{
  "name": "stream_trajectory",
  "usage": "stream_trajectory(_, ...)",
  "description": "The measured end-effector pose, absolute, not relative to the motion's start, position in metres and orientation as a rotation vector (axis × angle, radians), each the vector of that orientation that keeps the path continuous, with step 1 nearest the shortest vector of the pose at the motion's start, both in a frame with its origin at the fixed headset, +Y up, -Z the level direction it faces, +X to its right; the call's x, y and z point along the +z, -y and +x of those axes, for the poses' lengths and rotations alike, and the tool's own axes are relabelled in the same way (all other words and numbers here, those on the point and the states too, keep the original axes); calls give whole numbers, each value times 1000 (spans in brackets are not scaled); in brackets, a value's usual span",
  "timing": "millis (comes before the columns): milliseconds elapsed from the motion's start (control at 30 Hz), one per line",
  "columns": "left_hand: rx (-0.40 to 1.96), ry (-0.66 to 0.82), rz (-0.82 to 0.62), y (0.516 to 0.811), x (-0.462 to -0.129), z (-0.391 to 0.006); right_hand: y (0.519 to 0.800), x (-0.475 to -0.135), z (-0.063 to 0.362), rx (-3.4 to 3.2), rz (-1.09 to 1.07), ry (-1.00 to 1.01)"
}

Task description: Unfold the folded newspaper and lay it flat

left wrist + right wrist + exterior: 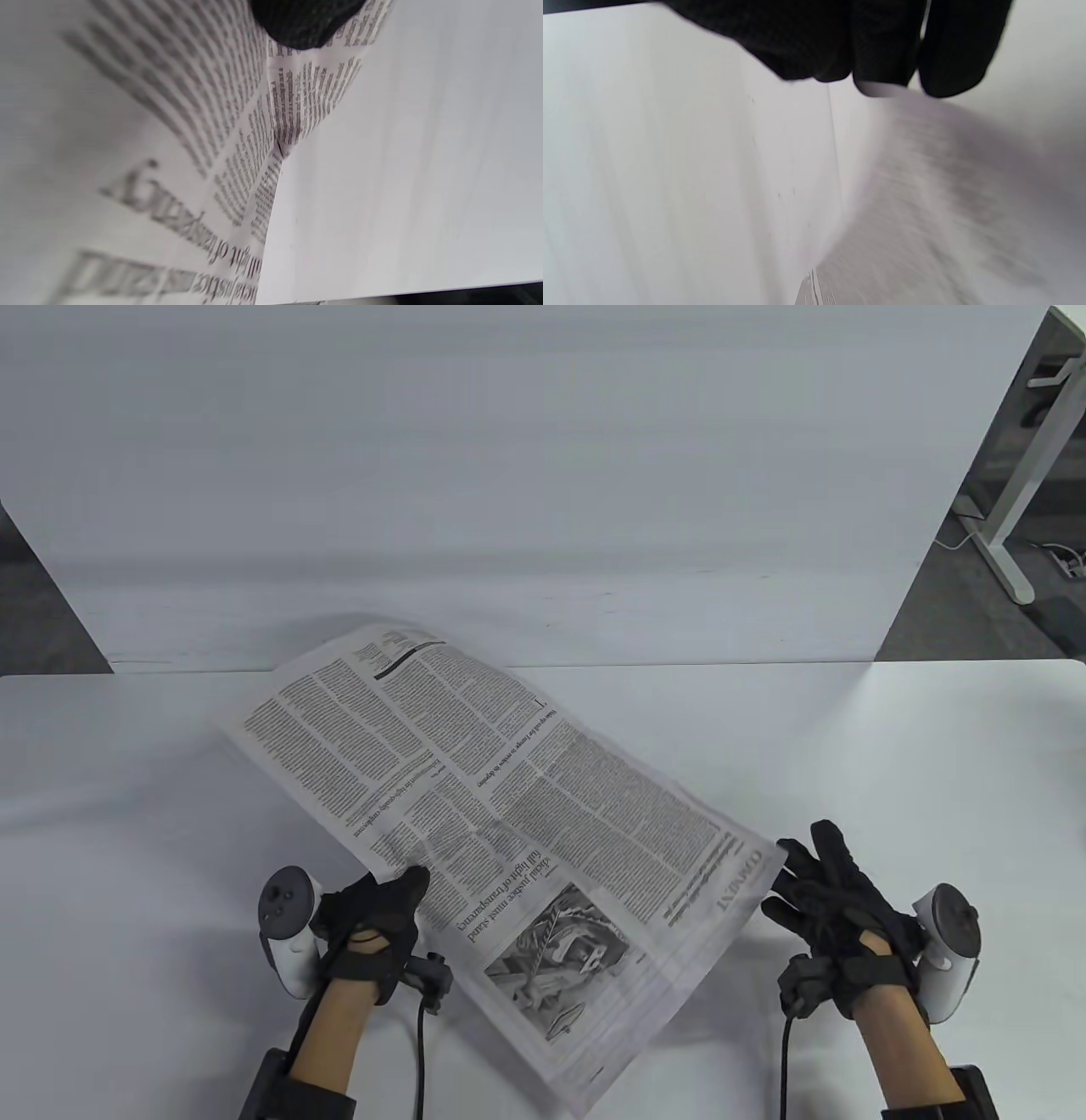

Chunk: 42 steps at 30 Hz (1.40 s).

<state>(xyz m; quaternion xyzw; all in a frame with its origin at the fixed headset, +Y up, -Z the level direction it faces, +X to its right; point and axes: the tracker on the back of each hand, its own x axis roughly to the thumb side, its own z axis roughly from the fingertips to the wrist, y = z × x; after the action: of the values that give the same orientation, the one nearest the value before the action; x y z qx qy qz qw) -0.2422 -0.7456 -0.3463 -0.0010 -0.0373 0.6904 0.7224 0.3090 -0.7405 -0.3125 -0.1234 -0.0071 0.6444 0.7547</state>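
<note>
The newspaper point(526, 814) is one open sheet with dense text, a picture and a "COMMENT" heading, lying slantwise from far left to near centre. It looks lifted off the white table point(891, 746) and bowed. My left hand point(399, 891) pinches its left edge, thumb on top of the page. The left wrist view shows the thumb tip point(305, 21) on the creased page point(169, 148). My right hand point(806, 882) has its fingers spread at the sheet's right corner. The right wrist view shows its fingertips point(882, 42) at the blurred paper's point(946, 190) edge; a grip is not plain.
A white backboard point(543, 475) stands along the table's far edge. A desk leg point(1010, 534) and floor cables show beyond it at the right. Cables run from both wrists toward the near edge.
</note>
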Motion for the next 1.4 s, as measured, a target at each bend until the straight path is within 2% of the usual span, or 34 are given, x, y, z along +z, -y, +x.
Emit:
stream_trajectory(167,1481,307,-115,737,-352,-242,737,-315,315,1465,-229,13)
stream_trajectory(400,1440,526,-219,724,-346,-211,742,-326,310,1415,-94,-99)
stream_trajectory(633,1381,693,-289,715,-329,-160,772,-337,312,1334,-92,-340)
stream_trajectory(767,1400,764,-340,712,-321,-139,789,-341,300,1204,27,-572)
stream_trajectory(933,1406,772,-394,719,-320,-131,786,-340,266,1178,281,-818)
stream_trajectory(1033,1412,722,-407,722,-325,-138,780,-340,256,1168,340,-805)
stream_trajectory(1133,1428,603,-424,730,-335,-161,771,-337,260,1226,306,-723)
stream_trajectory(1233,1341,512,-467,741,-344,-181,767,-336,265,1266,294,-687)
stream_trajectory(1400,1368,488,-505,747,-348,-187,767,-336,260,1257,290,-685)
